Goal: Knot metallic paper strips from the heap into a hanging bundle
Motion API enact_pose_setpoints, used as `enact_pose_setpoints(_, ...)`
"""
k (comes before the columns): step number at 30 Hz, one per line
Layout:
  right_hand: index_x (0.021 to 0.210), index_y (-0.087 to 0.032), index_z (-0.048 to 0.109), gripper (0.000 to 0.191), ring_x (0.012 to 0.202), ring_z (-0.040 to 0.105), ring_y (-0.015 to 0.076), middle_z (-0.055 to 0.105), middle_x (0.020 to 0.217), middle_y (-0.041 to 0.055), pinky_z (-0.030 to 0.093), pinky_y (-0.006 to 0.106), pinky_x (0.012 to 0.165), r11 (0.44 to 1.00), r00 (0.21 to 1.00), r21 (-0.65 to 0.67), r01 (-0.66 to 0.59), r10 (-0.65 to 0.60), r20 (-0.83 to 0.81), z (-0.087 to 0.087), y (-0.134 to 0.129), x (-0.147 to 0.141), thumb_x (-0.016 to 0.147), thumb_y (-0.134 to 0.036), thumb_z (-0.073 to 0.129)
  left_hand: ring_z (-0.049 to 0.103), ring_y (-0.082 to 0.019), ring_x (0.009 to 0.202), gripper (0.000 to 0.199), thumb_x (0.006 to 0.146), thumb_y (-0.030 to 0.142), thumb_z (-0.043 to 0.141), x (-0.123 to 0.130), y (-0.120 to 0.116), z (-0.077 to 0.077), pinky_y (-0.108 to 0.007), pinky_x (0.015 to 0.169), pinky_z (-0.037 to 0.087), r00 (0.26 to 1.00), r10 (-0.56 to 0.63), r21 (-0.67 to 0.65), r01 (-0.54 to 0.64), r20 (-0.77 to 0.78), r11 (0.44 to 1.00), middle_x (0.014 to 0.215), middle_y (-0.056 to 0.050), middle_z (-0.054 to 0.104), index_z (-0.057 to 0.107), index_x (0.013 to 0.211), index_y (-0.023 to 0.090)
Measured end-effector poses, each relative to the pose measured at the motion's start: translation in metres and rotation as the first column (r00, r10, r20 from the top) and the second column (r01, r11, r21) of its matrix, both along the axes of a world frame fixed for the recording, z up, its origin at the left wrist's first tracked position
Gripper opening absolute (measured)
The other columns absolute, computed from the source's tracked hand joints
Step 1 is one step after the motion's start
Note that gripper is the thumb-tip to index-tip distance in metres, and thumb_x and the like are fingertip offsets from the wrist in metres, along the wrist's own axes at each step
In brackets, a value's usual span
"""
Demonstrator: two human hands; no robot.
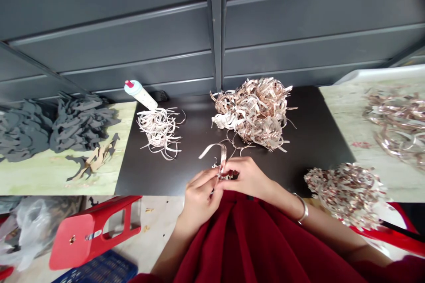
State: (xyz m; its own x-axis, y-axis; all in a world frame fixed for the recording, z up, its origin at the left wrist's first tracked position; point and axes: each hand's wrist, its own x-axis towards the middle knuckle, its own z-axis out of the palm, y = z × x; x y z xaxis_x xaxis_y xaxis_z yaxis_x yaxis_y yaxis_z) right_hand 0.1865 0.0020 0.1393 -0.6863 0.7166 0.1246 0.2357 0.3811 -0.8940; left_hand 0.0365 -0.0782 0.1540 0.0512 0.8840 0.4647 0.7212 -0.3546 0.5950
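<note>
Dark bench top [308,159] against grey ribbed metal wall [133,31], pale board [29,177] off L edge holding grey cut-out scraps [79,124]. Big coppery strip heap [254,112] back-centre, smaller pale strip bunch [160,132] to its L, white bottle [140,94] just behind that (piles kept apart, prob sorted by type). L hand [199,199] and R hand [249,179] half-closed, close together at front edge, centre, both pinching shiny strip [222,154], likely near body for control. Exact finger grip partly hidden.
</note>
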Motion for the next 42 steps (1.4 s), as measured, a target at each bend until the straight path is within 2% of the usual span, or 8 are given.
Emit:
enact_pose_setpoints(6, 0.071, -0.017, 0.066, 0.025, 0.064, 0.058, 0.0113, 0.065, 0.07, 0.0014, 0.042, 0.021, 0.063, 0.999, 0.998, -0.01, -0.031, 0.03, -0.056, 0.001, 0.001, -0.001, 0.092, -0.021, 0.053, 0.07, -0.015, 0.072, 0.023, 0.08, 0.005, 0.054, 0.003, -0.002, -0.001, -0.022, 0.067, 0.056, 0.963, 0.071, -0.154, -0.031, 0.262, 0.988, 0.082, -0.008, 0.075, 0.073, 0.075, 0.014)
enact_pose_setpoints(12, 0.073, -0.015, 0.064, 0.024, 0.063, 0.057, 0.0107, 0.065, 0.072, 0.0021, 0.042, 0.02, 0.06, 0.981, 0.986, -0.111, -0.16, 0.152, -0.074, 0.002, 0.011, 0.006, 0.092, -0.018, 0.049, 0.071, -0.018, 0.076, 0.022, 0.082, 0.016, 0.058, -0.002, -0.008, -0.006, -0.024, 0.068, 0.055, 0.77, 0.238, -0.403, 0.027, 0.592, 0.915, 0.084, -0.006, 0.076, 0.076, 0.069, 0.019)
enact_pose_setpoints(16, 0.077, -0.016, 0.062, 0.023, 0.067, 0.056, 0.0109, 0.063, 0.075, 0.0017, 0.043, 0.021, 0.064, 0.957, 0.956, -0.058, -0.283, 0.277, -0.098, 0.002, 0.013, 0.007, 0.094, -0.021, 0.047, 0.068, -0.019, 0.082, 0.014, 0.081, 0.026, 0.065, -0.013, -0.006, -0.01, -0.027, 0.074, 0.052, 0.692, 0.201, -0.512, 0.277, 0.693, 0.813, 0.09, -0.008, 0.074, 0.076, 0.084, 0.017)
enact_pose_setpoints(19, 0.072, -0.017, 0.059, 0.027, 0.073, 0.057, 0.012, 0.061, 0.075, 0.0007, 0.045, 0.024, 0.074, 0.932, 0.93, 0.048, -0.36, 0.363, -0.055, 0.001, 0.011, 0.002, 0.095, -0.018, 0.046, 0.066, -0.018, 0.081, 0.049, 0.071, 0.031, 0.077, -0.017, 0.0, -0.017, -0.025, 0.071, 0.052, 0.47, 0.241, -0.496, 0.553, 0.849, 0.669, 0.092, -0.006, 0.07, 0.064, 0.117, 0.02)
enact_pose_setpoints(22, 0.072, -0.018, 0.059, 0.023, 0.082, 0.058, 0.0145, 0.062, 0.079, 0.0008, 0.045, 0.03, 0.087, 0.926, 0.935, 0.14, -0.352, 0.354, 0.007, -0.003, 0.007, -0.002, 0.093, -0.017, 0.05, 0.064, -0.012, 0.067, 0.06, 0.06, 0.022, 0.084, -0.017, 0.006, -0.025, -0.021, 0.064, 0.05, 0.345, 0.363, -0.5, 0.627, 0.866, 0.597, 0.083, -0.001, 0.067, 0.062, 0.116, 0.02)
enact_pose_setpoints(27, 0.096, -0.017, 0.061, 0.011, 0.086, 0.055, 0.0202, 0.057, 0.095, 0.0084, 0.051, 0.035, 0.078, 0.958, 0.996, 0.279, -0.063, 0.043, 0.078, -0.013, -0.002, 0.0, 0.086, -0.02, 0.06, 0.068, -0.016, 0.065, 0.05, 0.064, 0.028, 0.081, -0.014, 0.009, -0.032, -0.022, 0.059, 0.049, 0.441, 0.474, -0.648, 0.519, 0.762, 0.558, 0.084, -0.005, 0.071, 0.064, 0.11, 0.017)
enact_pose_setpoints(36, 0.108, -0.018, 0.055, 0.021, 0.103, 0.06, 0.0224, 0.063, 0.108, 0.0109, 0.05, 0.037, 0.091, 0.98, 0.994, 0.191, -0.063, 0.045, 0.099, 0.002, -0.011, 0.0, 0.092, -0.009, 0.045, 0.061, -0.013, 0.061, 0.023, 0.078, 0.024, 0.063, 0.007, 0.007, -0.04, -0.023, 0.059, 0.048, 0.634, 0.412, -0.639, 0.171, 0.654, 0.75, 0.07, -0.001, 0.07, 0.069, 0.098, 0.013)
enact_pose_setpoints(42, 0.109, -0.019, 0.055, 0.026, 0.084, 0.065, 0.0159, 0.067, 0.1, 0.0065, 0.052, 0.027, 0.075, 0.992, 0.99, 0.022, -0.126, 0.124, 0.074, -0.005, -0.001, 0.01, 0.09, -0.006, 0.043, 0.067, -0.017, 0.066, 0.028, 0.079, 0.022, 0.06, 0.015, 0.003, -0.049, -0.026, 0.063, 0.051, 0.634, 0.452, -0.656, 0.117, 0.627, 0.746, 0.077, -0.003, 0.074, 0.068, 0.105, 0.016)
